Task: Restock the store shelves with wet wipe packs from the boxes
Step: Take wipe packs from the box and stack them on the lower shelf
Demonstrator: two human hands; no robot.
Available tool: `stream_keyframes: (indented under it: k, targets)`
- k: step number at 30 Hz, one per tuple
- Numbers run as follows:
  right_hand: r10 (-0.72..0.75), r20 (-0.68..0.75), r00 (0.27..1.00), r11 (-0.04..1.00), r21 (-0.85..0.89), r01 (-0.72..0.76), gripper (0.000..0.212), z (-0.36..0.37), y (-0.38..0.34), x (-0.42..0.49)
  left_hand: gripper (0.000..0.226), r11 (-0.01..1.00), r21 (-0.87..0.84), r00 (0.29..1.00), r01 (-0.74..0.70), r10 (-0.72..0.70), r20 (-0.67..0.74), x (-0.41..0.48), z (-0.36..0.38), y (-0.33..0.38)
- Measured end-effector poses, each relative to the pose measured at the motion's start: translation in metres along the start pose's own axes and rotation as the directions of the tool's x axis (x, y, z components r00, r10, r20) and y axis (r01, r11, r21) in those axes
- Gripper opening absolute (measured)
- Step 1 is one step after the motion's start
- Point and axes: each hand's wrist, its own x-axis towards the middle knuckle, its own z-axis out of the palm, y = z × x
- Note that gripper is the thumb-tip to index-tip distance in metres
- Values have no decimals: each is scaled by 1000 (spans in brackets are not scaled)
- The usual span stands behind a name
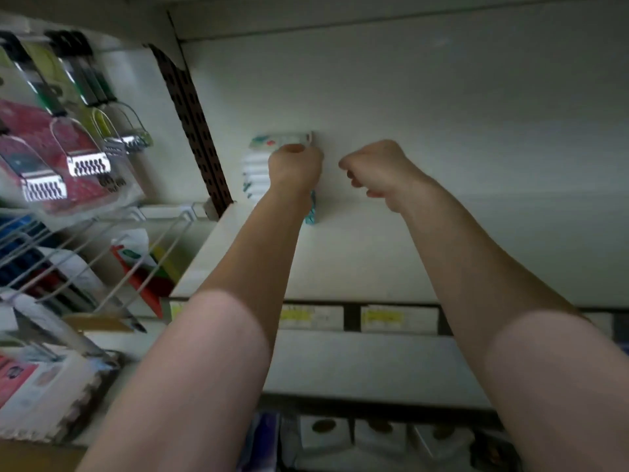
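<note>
White wet wipe packs (256, 165) sit stacked far left on the shelf (459, 240). Your left hand (295, 166) touches them, but its fingers are hidden. Your right hand (377, 172), near beside it, is curled and holds nothing.

At the rear left of the shelf (408, 260), against the back panel (442, 97) and just right of the slotted upright (194, 131): a stack of wet wipe packs (257, 168), with the left grip (295, 168) on its right side and the right grip (374, 172) just to the right, apart from it. Farther left, beyond the upright: hanging graters (88, 163), above a wire basket (102, 240). Along the shelf's front edge, price labels (311, 316); beneath, a lower shelf (357, 362), and under that a row of boxes (325, 434).
</note>
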Motion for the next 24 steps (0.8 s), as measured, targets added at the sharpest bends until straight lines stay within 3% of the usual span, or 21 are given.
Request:
stream_keyframes:
  k: [4,7,11,17,24]
  targets:
    - [58,-18,998,998,25,-57,25,-32,19,-39,27,997,-39,993,66,-62,99,-39,25,-8]
    - [118,-91,989,992,54,-113,28,-52,39,-75,6,994,-43,975,97,-86,207,-74,42,-13]
    - [207,-206,956,977,88,-193,25,-70,67,-127,10,989,-25,929,147,-129,347,-123,60,-26]
    - [340,-435,834,940,146,-307,13,-82,108,-202,13,972,61,824,226,-224,521,-187,74,-61]
    - [459,-595,659,880,205,-428,21,-89,147,-308,23,965,186,691,183,-261,675,-275,74,-104]
